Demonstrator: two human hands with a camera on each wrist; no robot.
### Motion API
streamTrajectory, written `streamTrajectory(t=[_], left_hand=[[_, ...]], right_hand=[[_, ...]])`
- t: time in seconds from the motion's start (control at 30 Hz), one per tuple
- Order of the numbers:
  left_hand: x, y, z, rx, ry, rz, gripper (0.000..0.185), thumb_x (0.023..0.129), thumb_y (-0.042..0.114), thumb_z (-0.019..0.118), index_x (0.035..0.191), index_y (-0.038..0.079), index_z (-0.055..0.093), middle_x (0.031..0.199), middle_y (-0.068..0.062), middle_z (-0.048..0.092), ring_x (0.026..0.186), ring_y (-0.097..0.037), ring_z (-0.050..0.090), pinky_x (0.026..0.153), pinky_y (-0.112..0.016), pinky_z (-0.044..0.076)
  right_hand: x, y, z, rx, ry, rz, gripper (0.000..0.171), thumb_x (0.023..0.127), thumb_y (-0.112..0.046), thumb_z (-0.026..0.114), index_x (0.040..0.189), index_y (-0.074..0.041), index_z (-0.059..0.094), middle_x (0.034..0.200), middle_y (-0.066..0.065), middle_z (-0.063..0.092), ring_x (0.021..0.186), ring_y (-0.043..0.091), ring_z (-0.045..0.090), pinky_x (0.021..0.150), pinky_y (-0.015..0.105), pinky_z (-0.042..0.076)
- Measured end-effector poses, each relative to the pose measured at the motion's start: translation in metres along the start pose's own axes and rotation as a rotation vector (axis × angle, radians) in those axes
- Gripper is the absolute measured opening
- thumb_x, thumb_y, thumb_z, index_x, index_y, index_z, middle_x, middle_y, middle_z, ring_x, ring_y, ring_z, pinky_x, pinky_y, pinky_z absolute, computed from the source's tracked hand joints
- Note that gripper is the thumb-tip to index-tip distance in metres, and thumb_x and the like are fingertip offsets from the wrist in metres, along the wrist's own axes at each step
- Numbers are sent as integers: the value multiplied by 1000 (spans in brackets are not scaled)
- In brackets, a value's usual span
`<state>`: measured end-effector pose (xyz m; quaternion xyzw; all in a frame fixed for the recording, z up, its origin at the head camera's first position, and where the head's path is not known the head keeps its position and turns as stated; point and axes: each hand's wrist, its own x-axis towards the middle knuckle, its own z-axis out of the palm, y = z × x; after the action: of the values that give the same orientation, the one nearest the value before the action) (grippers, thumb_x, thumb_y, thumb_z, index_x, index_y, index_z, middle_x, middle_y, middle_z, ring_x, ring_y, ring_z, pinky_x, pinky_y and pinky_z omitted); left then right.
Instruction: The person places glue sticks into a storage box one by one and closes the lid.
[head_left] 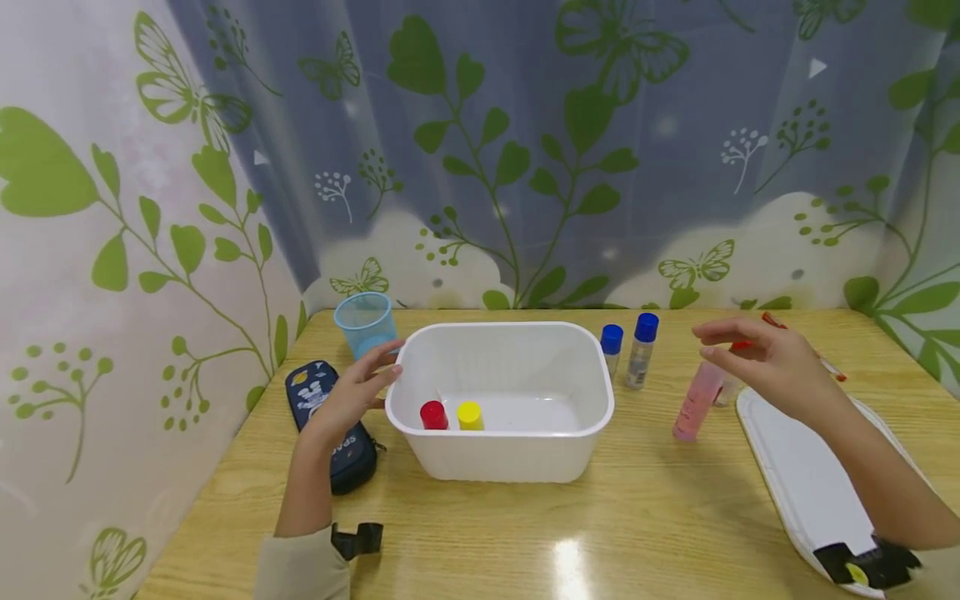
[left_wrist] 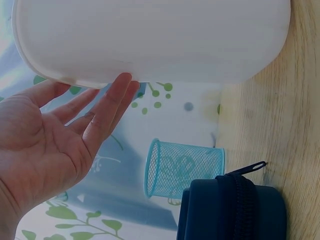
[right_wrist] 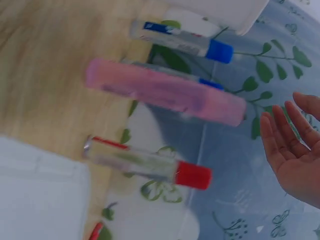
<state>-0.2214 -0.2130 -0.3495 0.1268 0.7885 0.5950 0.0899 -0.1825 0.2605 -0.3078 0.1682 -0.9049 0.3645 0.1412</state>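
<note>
My left hand (head_left: 348, 400) rests at the left end of a white plastic bin (head_left: 502, 458), fingers extended and touching its rim. In the left wrist view those fingers reach up along the bin's outer wall. Inside the bin show a red cap (head_left: 433, 415) and a yellow cap (head_left: 470, 415); what lies below them is hidden by the front wall. My right hand (head_left: 780, 371) hovers beside the top of an upright pink bottle (head_left: 692, 412), fingers loosely bent with nothing between them. Behind the pink bottle stands a clear bottle with a red cap (right_wrist: 192, 175).
Two clear blue-capped bottles (head_left: 642, 358) stand right of the bin. A white lid-like tray (head_left: 806, 479) lies under my right forearm, with a red-ended pen (head_left: 831, 368) behind. On the left are a dark zipped case (head_left: 354, 467) and a blue mesh cup (left_wrist: 187, 162).
</note>
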Motion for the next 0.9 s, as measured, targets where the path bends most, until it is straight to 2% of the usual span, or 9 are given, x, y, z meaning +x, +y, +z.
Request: streamTrajectory(t=[0.13, 0.3, 0.43, 0.7, 0.8, 0.9], left_hand=[[0, 0, -1, -2, -1, -1, 53, 98, 27, 46, 144, 8, 27, 139, -19, 32, 119, -37, 42, 87, -50, 43], [1, 0, 0, -11, -1, 1, 53, 98, 27, 46, 144, 9, 27, 138, -19, 33, 118, -37, 42, 88, -50, 42], [0, 0, 0, -16, -1, 4, 53, 98, 27, 46, 144, 9, 27, 138, -19, 33, 118, -37, 42, 88, -50, 42], [0, 0, 0, -14, 0, 6, 53, 98, 27, 46, 144, 8, 27, 138, -19, 33, 118, -37, 42, 88, -51, 42], [0, 0, 0, -12, -2, 6, 53, 98, 26, 46, 144, 8, 27, 138, -19, 33, 118, -37, 42, 88, -50, 43], [0, 0, 0, -11, -4, 12, 53, 98, 26, 46, 144, 8, 27, 138, -20, 34, 118, -37, 43, 87, -49, 43]], right_hand=[[-7, 19, 3, -34, 26, -17, 26, 89, -15, 63, 113, -5, 62, 107, 8, 60, 85, -9, 51, 69, 7, 42], [-14, 35, 13, 4, 0, 17, 28, 90, -9, 60, 116, 0, 57, 109, 15, 57, 84, -11, 50, 66, 11, 46], [-20, 40, 22, 20, -22, 75, 33, 90, -9, 60, 120, 2, 53, 113, 20, 55, 82, -11, 51, 64, 16, 49], [-23, 42, 32, -10, 43, 36, 32, 86, -3, 64, 116, 4, 54, 102, 19, 58, 83, -10, 50, 63, 12, 47], [-23, 42, 33, -27, 43, 36, 31, 86, -4, 63, 116, 3, 54, 100, 19, 59, 83, 9, 60, 61, 14, 48], [-23, 40, 32, -32, 35, 39, 31, 87, -6, 62, 117, 3, 54, 102, 21, 58, 82, 34, 62, 59, 20, 51]])
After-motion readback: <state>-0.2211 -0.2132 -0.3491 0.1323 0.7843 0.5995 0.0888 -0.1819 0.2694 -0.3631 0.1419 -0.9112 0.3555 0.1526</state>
